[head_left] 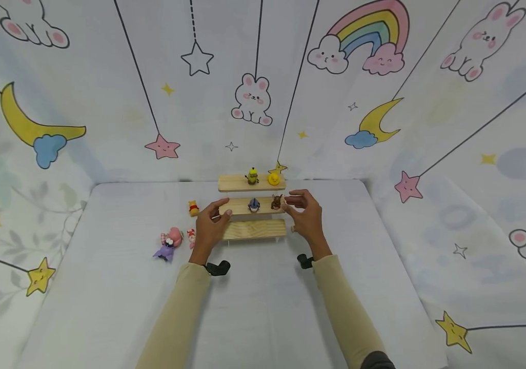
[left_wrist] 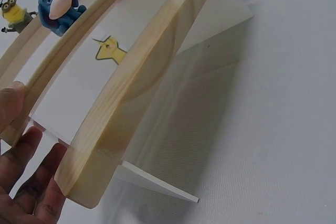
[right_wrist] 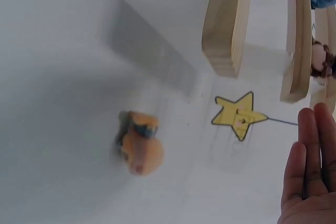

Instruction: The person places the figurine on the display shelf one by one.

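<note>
The right hand [head_left: 306, 218] was curved at the brown figurine [head_left: 276, 202] on the right end of the middle board [head_left: 240, 206], though whether it pinched this figurine I could not tell, while the left hand [head_left: 209, 226] pinched the board's left end. The figurine was probably of light, stiff and smooth plastic, easy to tip over, so the sides of its body seemed the best place to hold. Along the middle board stood also a blue figurine [head_left: 254, 205], and behind it a yellow duck [head_left: 274, 178].
</note>
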The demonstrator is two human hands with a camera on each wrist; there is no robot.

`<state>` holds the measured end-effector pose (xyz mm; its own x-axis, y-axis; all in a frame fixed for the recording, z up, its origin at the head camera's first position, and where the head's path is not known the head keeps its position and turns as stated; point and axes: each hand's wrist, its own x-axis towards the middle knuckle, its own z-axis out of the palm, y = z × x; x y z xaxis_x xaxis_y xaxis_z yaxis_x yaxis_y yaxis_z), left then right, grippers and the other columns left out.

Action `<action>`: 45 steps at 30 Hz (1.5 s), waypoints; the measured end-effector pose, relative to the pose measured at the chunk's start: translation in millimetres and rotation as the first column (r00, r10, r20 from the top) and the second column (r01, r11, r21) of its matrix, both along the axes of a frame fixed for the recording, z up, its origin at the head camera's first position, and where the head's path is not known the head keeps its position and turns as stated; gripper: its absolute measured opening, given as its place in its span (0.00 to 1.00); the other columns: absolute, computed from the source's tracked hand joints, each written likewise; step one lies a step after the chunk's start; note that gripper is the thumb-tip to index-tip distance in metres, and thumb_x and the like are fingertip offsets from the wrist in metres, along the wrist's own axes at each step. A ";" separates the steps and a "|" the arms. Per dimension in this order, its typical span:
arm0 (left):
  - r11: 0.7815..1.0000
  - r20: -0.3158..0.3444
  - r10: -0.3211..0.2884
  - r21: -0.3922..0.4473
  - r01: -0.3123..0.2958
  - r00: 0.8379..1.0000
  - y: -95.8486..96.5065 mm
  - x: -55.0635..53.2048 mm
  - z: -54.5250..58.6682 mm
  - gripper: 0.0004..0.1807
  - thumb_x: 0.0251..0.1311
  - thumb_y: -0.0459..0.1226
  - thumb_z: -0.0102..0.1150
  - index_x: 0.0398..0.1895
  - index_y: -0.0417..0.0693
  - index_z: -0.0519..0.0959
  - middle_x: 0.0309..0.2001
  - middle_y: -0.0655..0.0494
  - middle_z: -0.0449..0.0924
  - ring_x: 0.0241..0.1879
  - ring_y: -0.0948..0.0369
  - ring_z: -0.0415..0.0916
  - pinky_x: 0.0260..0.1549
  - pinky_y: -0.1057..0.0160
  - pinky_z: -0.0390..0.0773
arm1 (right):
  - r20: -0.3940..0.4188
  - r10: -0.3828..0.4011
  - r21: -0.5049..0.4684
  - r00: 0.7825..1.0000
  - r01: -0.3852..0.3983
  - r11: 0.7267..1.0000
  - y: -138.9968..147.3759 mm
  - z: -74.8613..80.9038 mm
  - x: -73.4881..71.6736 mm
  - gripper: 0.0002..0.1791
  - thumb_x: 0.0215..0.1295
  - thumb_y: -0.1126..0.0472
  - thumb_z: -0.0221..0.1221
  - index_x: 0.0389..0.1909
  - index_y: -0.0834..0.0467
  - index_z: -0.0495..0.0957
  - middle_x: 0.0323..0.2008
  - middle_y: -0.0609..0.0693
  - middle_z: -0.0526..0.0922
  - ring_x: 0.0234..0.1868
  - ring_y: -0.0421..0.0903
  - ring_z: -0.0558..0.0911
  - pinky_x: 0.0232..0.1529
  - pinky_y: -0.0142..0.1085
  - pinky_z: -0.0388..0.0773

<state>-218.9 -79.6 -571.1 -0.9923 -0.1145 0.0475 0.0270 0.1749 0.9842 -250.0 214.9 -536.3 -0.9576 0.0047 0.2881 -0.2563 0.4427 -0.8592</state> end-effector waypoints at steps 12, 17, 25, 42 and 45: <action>1.000 0.025 0.005 -0.007 -0.005 1.000 -1.1 -1.2 -0.4 0.20 0.72 0.46 0.67 0.66 0.68 0.83 0.71 0.54 0.80 0.68 0.53 0.78 0.69 0.49 0.79 | 0.012 -0.042 0.024 0.999 0.042 0.999 30.6 -12.5 3.6 0.23 0.65 0.50 0.74 0.56 0.57 0.83 0.52 0.54 0.91 0.54 0.54 0.89 0.60 0.52 0.82; 1.000 0.031 0.007 -0.014 -0.007 0.999 -1.1 -2.1 -1.5 0.19 0.73 0.47 0.67 0.65 0.69 0.83 0.70 0.54 0.80 0.67 0.54 0.78 0.68 0.49 0.79 | 0.063 -0.046 0.076 0.997 0.041 0.996 39.1 -23.8 6.0 0.19 0.66 0.52 0.74 0.53 0.54 0.85 0.52 0.54 0.90 0.55 0.55 0.87 0.60 0.53 0.80; 1.000 0.012 0.009 -0.008 -0.009 1.000 -0.6 -1.4 -0.4 0.20 0.72 0.46 0.68 0.65 0.68 0.83 0.70 0.54 0.81 0.66 0.53 0.79 0.69 0.48 0.79 | 0.182 -0.019 0.179 0.983 -0.014 0.984 51.1 -43.2 8.5 0.17 0.65 0.59 0.75 0.54 0.53 0.87 0.55 0.54 0.89 0.59 0.55 0.85 0.65 0.55 0.79; 1.000 0.035 0.007 -0.021 -0.006 0.999 -0.3 -0.5 2.4 0.21 0.73 0.46 0.66 0.68 0.66 0.82 0.72 0.54 0.78 0.68 0.52 0.78 0.69 0.47 0.79 | 0.307 0.007 0.259 0.952 -0.091 0.962 62.6 -58.5 10.0 0.18 0.65 0.65 0.73 0.55 0.52 0.88 0.55 0.55 0.88 0.59 0.55 0.84 0.65 0.54 0.80; 1.000 0.035 0.006 -0.021 -0.005 0.999 -0.3 0.2 3.0 0.21 0.73 0.46 0.66 0.67 0.66 0.82 0.73 0.54 0.78 0.68 0.51 0.78 0.69 0.47 0.78 | 0.304 0.007 0.275 0.953 -0.095 0.957 62.9 -60.6 9.1 0.18 0.65 0.66 0.73 0.55 0.53 0.88 0.53 0.55 0.89 0.56 0.54 0.85 0.63 0.54 0.81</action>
